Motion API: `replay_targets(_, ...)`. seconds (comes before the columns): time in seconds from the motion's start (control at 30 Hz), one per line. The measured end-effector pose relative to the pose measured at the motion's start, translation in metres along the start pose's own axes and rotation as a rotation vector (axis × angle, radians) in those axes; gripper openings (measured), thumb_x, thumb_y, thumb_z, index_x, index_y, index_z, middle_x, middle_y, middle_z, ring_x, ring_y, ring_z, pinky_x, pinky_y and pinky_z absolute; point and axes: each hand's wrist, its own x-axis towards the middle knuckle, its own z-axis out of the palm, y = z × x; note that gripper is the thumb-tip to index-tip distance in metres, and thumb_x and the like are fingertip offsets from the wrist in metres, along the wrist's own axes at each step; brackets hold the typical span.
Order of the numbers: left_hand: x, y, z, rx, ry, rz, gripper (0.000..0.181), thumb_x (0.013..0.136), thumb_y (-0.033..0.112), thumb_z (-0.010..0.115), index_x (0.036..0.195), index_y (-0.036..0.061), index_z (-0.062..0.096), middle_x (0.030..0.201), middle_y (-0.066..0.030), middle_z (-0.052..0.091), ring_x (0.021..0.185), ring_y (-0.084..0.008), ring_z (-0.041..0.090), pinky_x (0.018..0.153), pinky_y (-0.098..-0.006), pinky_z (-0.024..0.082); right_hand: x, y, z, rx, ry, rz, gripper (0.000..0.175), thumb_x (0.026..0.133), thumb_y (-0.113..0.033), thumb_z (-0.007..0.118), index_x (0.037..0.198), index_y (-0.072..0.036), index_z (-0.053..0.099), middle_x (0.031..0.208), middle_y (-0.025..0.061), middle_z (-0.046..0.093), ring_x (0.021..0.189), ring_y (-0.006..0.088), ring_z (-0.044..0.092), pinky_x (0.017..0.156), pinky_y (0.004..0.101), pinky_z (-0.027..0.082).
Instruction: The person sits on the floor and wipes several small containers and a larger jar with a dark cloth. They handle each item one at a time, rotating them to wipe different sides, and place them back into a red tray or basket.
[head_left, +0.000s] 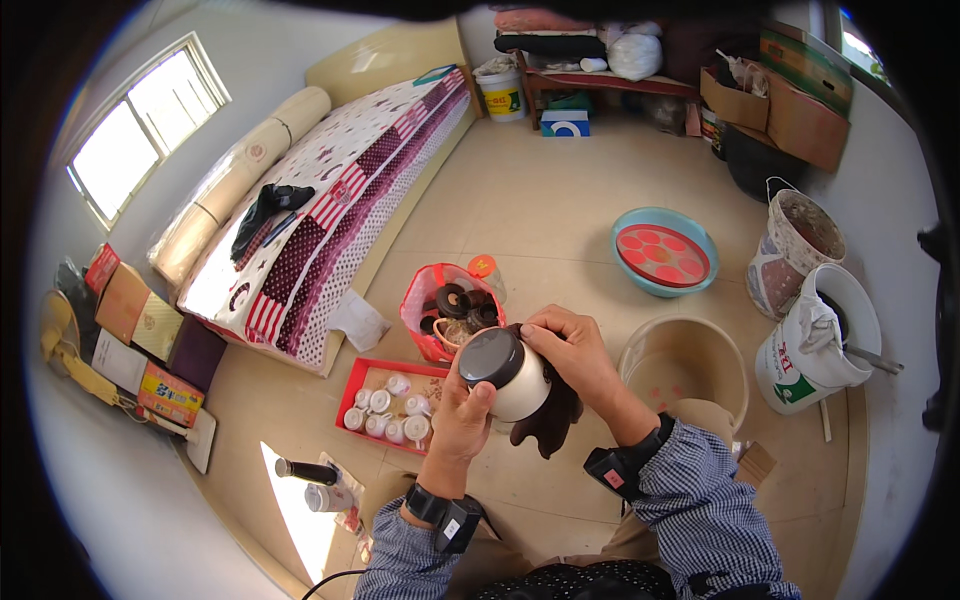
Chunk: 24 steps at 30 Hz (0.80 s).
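Observation:
My left hand (461, 412) grips a cream-coloured container (525, 390) with a dark grey lid, tilted towards me. A dark brown cloth (551, 420) hangs along the container's far right side, and my right hand (574, 349) pinches it near the lid. Just beyond stands a red plastic bag (420, 304) holding dark lids and jars, with an orange-lidded clear jar (487, 271) beside it. To the left of my left hand, a red shallow box (361, 375) holds several small white cups (380, 401).
A beige tub (682, 330) stands right of my hands, with a blue basin (701, 221) holding a red tray beyond it. White buckets (795, 367) are at the right wall. A black bottle (306, 471) and white cup (328, 497) stand lower left. A bed (360, 202) lies upper left.

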Motion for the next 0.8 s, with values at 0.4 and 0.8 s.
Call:
replay_targets(0.4, 0.009, -0.002, -0.009, 0.008, 0.16, 0.122, 0.05, 0.094, 0.024, 0.067, 0.135, 0.0026, 0.047, 0.126, -0.0082, 0.059, 0.114, -0.0169, 0.057, 0.102, -0.0314, 0.045, -0.032, -0.017, 0.023, -0.447, 0.046, -0.841, 0.019, 0.076, -0.001, 0.073, 0.094, 0.0, 0.068, 0.094, 0.0097, 0.062, 0.074, 0.024, 0.064, 0.062, 0.0318, 0.053)
replay_targets(0.8, 0.007, -0.001, -0.006, -0.335, 0.145, -0.099, 0.077, 0.09, 0.069, 0.05, 0.14, 0.0097, 0.046, 0.134, -0.0104, 0.057, 0.121, -0.0297, 0.056, 0.103, -0.0491, 0.046, -0.007, -0.006, 0.0, 0.186, 0.009, 0.085, 0.016, 0.094, -0.014, 0.063, 0.101, 0.0, 0.068, 0.101, 0.003, 0.064, 0.089, 0.0081, 0.058, 0.078, 0.0245, 0.048)
